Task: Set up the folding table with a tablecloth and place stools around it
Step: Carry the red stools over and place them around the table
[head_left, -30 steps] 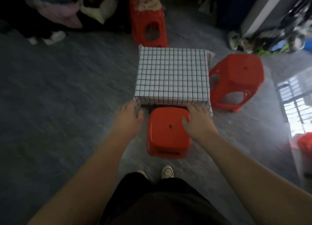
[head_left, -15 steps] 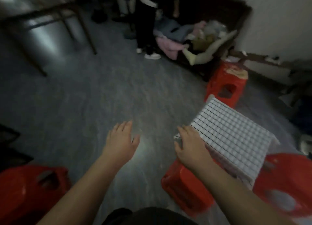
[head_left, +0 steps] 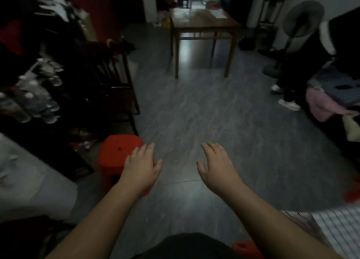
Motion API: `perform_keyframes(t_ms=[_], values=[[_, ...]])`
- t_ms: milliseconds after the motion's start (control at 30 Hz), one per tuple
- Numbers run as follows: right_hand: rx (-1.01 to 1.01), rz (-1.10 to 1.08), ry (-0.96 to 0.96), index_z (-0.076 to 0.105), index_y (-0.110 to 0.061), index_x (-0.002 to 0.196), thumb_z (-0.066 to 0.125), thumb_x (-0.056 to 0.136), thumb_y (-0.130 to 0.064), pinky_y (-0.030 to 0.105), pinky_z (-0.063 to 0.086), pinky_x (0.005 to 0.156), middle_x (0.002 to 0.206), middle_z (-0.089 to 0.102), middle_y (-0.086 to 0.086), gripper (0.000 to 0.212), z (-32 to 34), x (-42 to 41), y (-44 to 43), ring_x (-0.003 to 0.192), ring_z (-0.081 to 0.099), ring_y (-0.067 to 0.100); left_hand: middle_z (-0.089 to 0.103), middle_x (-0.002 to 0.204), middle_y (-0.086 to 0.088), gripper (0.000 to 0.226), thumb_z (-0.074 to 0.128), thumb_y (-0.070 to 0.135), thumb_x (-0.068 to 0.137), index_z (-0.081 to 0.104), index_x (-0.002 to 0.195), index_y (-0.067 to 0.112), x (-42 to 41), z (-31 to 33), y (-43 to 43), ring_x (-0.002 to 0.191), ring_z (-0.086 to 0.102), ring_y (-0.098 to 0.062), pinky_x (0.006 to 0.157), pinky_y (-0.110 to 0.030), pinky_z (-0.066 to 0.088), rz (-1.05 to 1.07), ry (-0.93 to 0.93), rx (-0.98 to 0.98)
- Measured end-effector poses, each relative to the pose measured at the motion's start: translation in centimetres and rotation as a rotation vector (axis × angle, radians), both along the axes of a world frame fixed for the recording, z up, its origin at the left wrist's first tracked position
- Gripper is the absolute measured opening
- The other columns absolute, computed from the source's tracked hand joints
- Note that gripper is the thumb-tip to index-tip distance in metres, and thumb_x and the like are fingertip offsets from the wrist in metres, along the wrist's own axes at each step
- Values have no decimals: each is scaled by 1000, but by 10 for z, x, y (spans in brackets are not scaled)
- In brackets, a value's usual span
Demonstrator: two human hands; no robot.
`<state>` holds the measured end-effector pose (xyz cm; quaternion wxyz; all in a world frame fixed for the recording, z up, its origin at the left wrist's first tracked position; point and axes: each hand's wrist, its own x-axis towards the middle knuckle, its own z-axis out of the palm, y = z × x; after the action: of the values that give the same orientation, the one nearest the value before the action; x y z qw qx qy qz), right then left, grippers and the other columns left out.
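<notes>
Left grip: left hand (head_left: 141, 169) held palm down, fingers straight and slightly spread, with nothing in it.
Left grip, contact: its fingers overlapped the near right edge of the stool in the head view; could not tell whether touching or hovering above.
Right grip: right hand (head_left: 216, 167) likewise flat and wide open, thumb splayed inward, holding nothing, over bare floor.
Spacing: the two hands were level with each other and well apart.
Stool: red square plastic stool (head_left: 118, 153) with a small hole in its seat stood upright on the floor, left of centre, partly behind the left hand.
Tablecloth: white black-checked tablecloth (head_left: 331, 233) showed only as a corner at the lower right edge, beside the right forearm; whatever lay beneath it was hidden.
Second stool: a sliver of a red plastic stool edge (head_left: 244, 248) sat at the bottom edge, just beside the person's dark clothing.
Floor: grey streaked floor (head_left: 194, 112) ran through the middle of the room.
Chair: dark wooden slat-backed chair (head_left: 115, 79) stood behind the stool, near it.
Far end: brown wooden square bench (head_left: 204, 23) stood on four legs, well away from the hands.
Right side: a standing person's white shoes (head_left: 288, 104) near a pink crumpled cloth (head_left: 323, 105); a grey round fan (head_left: 303, 19) behind.
Visibility: dim and blurred throughout.
</notes>
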<state>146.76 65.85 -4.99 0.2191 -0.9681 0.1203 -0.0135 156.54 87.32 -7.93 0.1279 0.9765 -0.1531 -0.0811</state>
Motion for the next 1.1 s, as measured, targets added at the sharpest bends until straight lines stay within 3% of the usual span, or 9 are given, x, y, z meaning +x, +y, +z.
perform_keyframes(t_ms=[200,367,467,767,1100], values=[[58,146,-27,29,-18,154,50,98,-39,36,15,122,160,29,3,64,2,73,140,149,17,21,29,162,-7,71,43,53,96,22,157,22,34,9,155,148,26,-31,118,-49,25,138,-52,74],[70,237,-33,41,-14,147,54,97,-30,29,15,118,149,43,7,55,2,119,235,141,29,22,29,161,-8,71,43,52,96,22,157,21,55,7,245,148,25,-31,118,-51,25,216,-7,54],[31,266,0,33,-16,152,50,98,-35,29,10,120,157,34,5,60,-3,140,264,147,22,20,26,163,-7,71,42,52,97,19,157,22,70,5,275,149,21,-30,120,-51,22,240,24,21],[8,303,63,30,-16,153,51,97,-35,34,14,121,158,31,5,63,-28,231,278,148,19,22,24,163,-6,70,42,52,98,20,158,23,150,-18,304,150,19,-29,120,-50,22,333,58,-70],[31,352,142,32,-17,151,51,95,-38,39,25,120,154,36,5,62,-85,413,251,145,27,24,26,163,-8,70,46,49,98,22,157,21,314,-65,285,150,21,-28,120,-48,25,376,169,-65]])
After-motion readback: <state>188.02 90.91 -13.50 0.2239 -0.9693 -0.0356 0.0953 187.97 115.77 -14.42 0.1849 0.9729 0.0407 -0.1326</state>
